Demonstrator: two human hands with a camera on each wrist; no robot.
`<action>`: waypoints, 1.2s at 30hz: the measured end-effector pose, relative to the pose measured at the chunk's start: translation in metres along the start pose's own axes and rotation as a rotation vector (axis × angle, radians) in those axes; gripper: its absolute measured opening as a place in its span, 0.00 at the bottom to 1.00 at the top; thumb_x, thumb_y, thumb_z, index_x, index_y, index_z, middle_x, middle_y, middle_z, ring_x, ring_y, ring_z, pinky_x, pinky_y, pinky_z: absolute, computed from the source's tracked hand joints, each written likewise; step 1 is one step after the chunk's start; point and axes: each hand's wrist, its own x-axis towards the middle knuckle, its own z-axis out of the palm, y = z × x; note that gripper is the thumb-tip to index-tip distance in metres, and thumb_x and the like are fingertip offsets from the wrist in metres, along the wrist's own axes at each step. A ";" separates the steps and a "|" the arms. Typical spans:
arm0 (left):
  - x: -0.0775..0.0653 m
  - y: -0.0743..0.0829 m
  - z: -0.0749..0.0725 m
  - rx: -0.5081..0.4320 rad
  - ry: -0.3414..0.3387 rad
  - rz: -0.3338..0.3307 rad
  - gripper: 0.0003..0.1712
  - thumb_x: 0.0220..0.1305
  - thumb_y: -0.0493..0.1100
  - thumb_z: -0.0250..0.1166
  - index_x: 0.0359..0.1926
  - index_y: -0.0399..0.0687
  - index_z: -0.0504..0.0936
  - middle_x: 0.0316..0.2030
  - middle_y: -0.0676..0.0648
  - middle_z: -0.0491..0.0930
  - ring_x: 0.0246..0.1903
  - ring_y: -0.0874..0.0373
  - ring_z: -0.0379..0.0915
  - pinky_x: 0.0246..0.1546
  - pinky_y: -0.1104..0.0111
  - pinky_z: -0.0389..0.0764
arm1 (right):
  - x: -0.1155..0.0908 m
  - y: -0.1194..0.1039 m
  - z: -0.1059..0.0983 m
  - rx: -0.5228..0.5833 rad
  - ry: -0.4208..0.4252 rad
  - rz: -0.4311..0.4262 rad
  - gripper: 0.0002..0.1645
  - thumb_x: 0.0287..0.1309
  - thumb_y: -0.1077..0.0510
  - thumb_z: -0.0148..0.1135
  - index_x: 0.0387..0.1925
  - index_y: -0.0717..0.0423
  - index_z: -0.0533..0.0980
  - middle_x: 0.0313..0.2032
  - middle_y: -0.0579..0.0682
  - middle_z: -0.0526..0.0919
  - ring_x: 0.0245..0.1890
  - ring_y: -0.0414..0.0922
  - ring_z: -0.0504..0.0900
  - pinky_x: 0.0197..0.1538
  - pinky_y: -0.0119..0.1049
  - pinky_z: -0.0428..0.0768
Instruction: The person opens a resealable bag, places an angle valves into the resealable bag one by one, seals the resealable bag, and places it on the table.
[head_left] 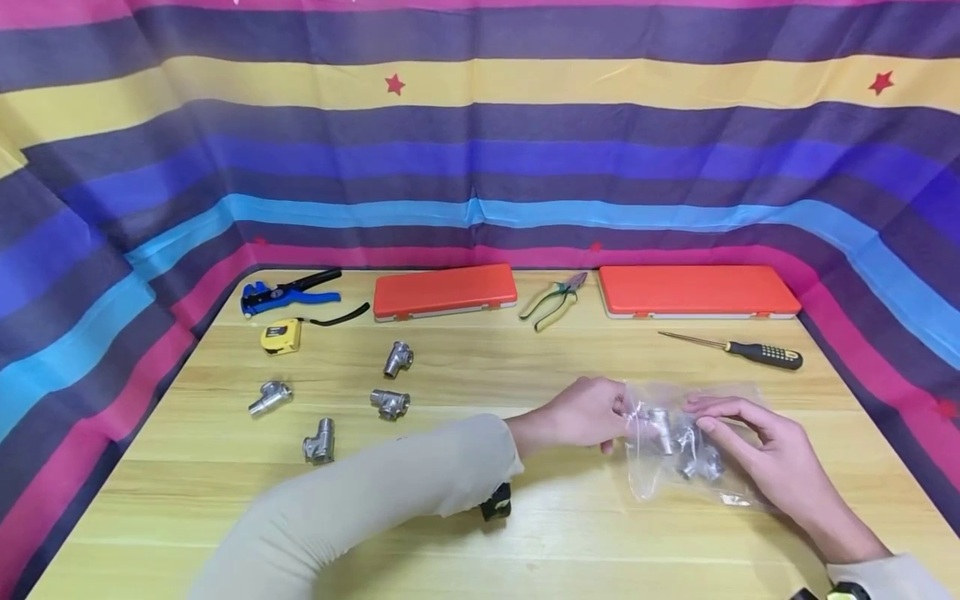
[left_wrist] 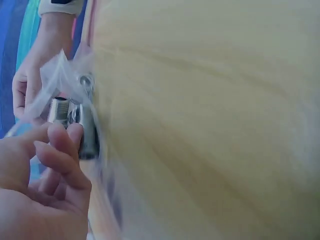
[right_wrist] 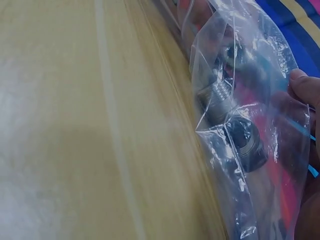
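Note:
A clear plastic bag [head_left: 651,482] with several silver threaded pipe fittings inside is held above the right part of the table. My right hand [head_left: 772,454] grips the bag from its right side, thumb in front. My left hand [head_left: 581,412] reaches into the bag's left side, its fingertips partly behind the plastic, and pinches a tee pipe fitting [head_left: 661,431]. That fitting [left_wrist: 89,135] touches the fingertips in the left wrist view. Other fittings [right_wrist: 247,145] lie lower in the bag, blurred by the folded plastic.
Several loose tee fittings [head_left: 320,442] lie on the table's left half. Along the back are blue wire strippers [head_left: 288,296], a yellow tape measure [head_left: 281,337], two red cases [head_left: 446,292], and pliers [head_left: 555,302]. A screwdriver [head_left: 761,354] lies behind the bag. Striped cloth [head_left: 472,158] surrounds the table.

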 end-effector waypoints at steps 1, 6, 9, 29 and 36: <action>0.001 0.001 0.001 -0.013 -0.004 -0.009 0.16 0.71 0.49 0.76 0.56 0.53 0.87 0.34 0.58 0.88 0.18 0.61 0.81 0.16 0.74 0.74 | 0.000 0.000 0.000 0.000 -0.001 0.001 0.15 0.67 0.72 0.71 0.47 0.50 0.88 0.54 0.38 0.92 0.58 0.25 0.84 0.67 0.15 0.69; 0.004 -0.003 -0.003 -0.001 0.023 -0.005 0.11 0.77 0.45 0.71 0.55 0.52 0.88 0.37 0.55 0.90 0.20 0.61 0.81 0.19 0.74 0.75 | -0.001 0.000 -0.002 -0.008 0.004 0.004 0.15 0.67 0.71 0.71 0.46 0.49 0.89 0.53 0.35 0.92 0.58 0.24 0.84 0.67 0.15 0.69; 0.009 -0.011 -0.009 0.119 0.101 0.016 0.05 0.79 0.47 0.68 0.48 0.52 0.87 0.35 0.58 0.88 0.26 0.65 0.81 0.29 0.76 0.77 | -0.002 0.000 -0.004 -0.011 0.008 0.004 0.15 0.67 0.72 0.71 0.47 0.49 0.89 0.52 0.35 0.92 0.57 0.25 0.84 0.66 0.15 0.70; 0.000 -0.008 -0.038 0.271 0.185 0.041 0.07 0.83 0.42 0.59 0.53 0.51 0.83 0.37 0.57 0.86 0.20 0.67 0.68 0.21 0.76 0.68 | 0.006 -0.004 0.003 0.022 -0.002 0.008 0.14 0.69 0.71 0.70 0.49 0.52 0.88 0.53 0.40 0.92 0.58 0.28 0.85 0.67 0.16 0.72; -0.025 -0.029 -0.054 0.494 0.108 0.074 0.12 0.76 0.38 0.61 0.31 0.53 0.79 0.25 0.58 0.78 0.20 0.66 0.64 0.23 0.75 0.67 | 0.011 -0.006 0.016 0.000 -0.027 0.001 0.11 0.71 0.68 0.70 0.47 0.49 0.88 0.51 0.36 0.92 0.57 0.24 0.84 0.65 0.14 0.71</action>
